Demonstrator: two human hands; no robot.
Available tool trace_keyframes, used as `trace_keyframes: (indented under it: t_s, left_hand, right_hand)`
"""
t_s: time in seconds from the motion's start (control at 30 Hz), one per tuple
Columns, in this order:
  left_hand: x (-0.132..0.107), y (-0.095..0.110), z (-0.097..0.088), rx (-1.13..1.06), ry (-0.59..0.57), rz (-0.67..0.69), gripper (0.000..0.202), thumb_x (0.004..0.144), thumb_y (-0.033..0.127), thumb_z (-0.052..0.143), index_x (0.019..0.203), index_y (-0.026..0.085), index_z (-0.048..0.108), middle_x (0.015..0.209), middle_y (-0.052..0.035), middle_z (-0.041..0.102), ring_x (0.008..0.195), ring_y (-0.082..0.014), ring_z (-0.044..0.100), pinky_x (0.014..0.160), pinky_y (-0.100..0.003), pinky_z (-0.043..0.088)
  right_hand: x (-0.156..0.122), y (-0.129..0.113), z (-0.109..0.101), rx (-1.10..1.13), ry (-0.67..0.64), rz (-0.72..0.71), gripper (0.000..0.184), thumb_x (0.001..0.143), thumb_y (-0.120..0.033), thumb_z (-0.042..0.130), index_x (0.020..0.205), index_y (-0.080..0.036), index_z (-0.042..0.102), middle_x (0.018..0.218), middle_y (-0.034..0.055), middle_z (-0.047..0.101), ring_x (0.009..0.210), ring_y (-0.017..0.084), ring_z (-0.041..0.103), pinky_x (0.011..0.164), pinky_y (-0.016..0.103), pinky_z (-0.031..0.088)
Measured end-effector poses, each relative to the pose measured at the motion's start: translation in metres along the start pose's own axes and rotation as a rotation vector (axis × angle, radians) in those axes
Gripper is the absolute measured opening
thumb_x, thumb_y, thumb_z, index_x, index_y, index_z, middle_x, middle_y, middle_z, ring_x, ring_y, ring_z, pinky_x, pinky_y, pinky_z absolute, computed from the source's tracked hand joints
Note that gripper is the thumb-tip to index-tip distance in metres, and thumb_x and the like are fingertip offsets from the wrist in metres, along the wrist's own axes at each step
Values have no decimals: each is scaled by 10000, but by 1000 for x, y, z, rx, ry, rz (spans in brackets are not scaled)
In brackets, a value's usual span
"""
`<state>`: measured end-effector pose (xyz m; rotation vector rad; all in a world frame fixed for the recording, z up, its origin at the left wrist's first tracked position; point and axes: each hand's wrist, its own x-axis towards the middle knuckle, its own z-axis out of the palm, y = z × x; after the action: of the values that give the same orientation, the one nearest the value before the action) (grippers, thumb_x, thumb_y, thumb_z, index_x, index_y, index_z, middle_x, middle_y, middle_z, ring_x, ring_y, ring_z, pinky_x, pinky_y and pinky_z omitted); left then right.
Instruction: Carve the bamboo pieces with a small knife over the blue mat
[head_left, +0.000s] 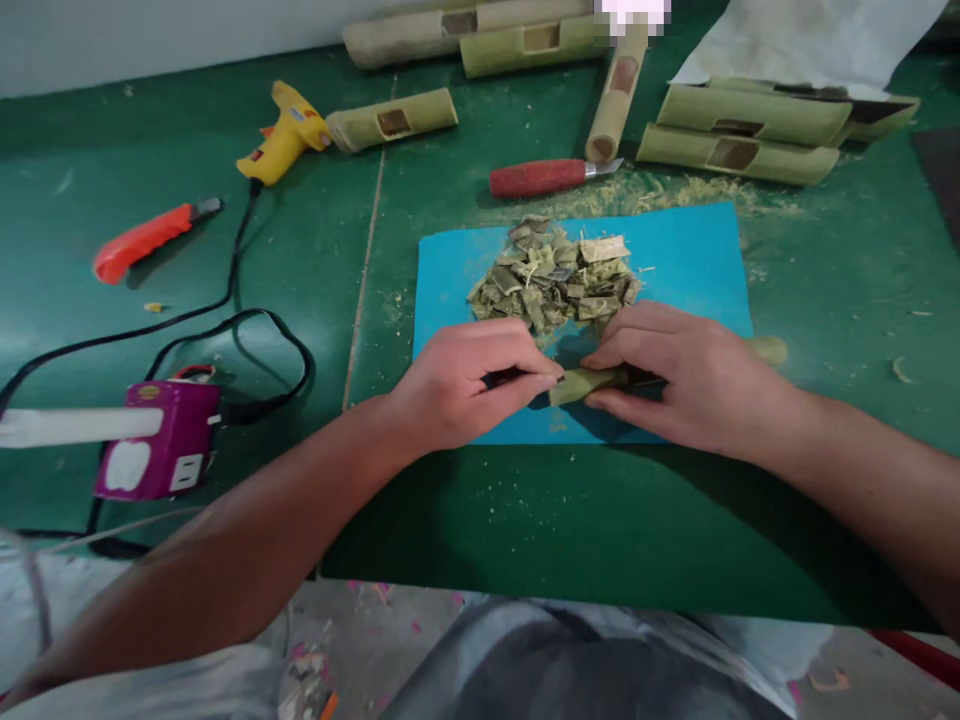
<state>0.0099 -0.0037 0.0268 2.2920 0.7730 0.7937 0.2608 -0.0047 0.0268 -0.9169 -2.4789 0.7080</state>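
Observation:
My right hand (686, 375) is wrapped over a short green bamboo tube (589, 383) that lies on a blue mat (690, 262); the tube's far end (769, 349) pokes out past my wrist. My left hand (465, 385) is closed around a thin dark tool (504, 377) whose tip points at the tube's near end. Just behind both hands, on the mat, sits a heap of cut bamboo chips (555, 275).
Several bamboo tubes with cut windows (742, 135) lie at the back, along with a red-handled knife (544, 177). To the left are a yellow glue gun (285, 135), an orange utility knife (146, 240), a black cable (247, 330) and a purple power strip (161, 440). The green table's front edge (600, 595) is near me.

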Motion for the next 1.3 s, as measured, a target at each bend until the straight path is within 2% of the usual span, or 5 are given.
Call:
trace_keyframes:
  t_s: [0.1, 0.5, 0.77, 1.13, 1.3]
  left_hand:
    - [-3, 2, -1, 6, 83, -67, 89, 946, 214, 638, 902, 186, 710, 829, -31, 733, 745, -131, 676, 691, -246, 537]
    - [-9, 8, -3, 201, 117, -69, 115, 961, 203, 622, 918, 175, 724, 832, -22, 760, 718, -111, 691, 685, -203, 528]
    - [-12, 11, -1, 232, 59, 3, 136, 977, 212, 599, 1003, 157, 721, 897, -46, 756, 805, -122, 710, 741, -204, 547]
    - [-14, 11, 0, 200, 8, -24, 130, 976, 222, 609, 1034, 175, 715, 929, -48, 761, 854, -138, 722, 778, -217, 561]
    - [-15, 11, 0, 214, 6, -31, 136, 975, 223, 614, 1048, 172, 717, 942, -51, 756, 855, -135, 716, 784, -215, 554]
  right_hand:
    - [-1, -1, 1, 2, 14, -14, 88, 891, -301, 632, 938, -236, 669, 919, 75, 676, 927, 260, 633, 770, 400, 520]
    - [-7, -7, 3, -48, 36, -3, 85, 888, -285, 634, 935, -218, 656, 937, 88, 674, 915, 266, 629, 753, 411, 512]
    - [-9, -9, 4, -76, 40, -15, 72, 890, -277, 616, 945, -238, 642, 943, 77, 682, 894, 260, 624, 754, 414, 513]
    - [-13, -22, 5, -96, 53, -79, 45, 900, -220, 601, 870, -226, 633, 876, 75, 680, 829, 235, 629, 722, 382, 499]
    - [-17, -21, 9, -194, 61, -103, 103, 909, -240, 594, 963, -180, 658, 921, 103, 694, 846, 249, 622, 723, 391, 504]
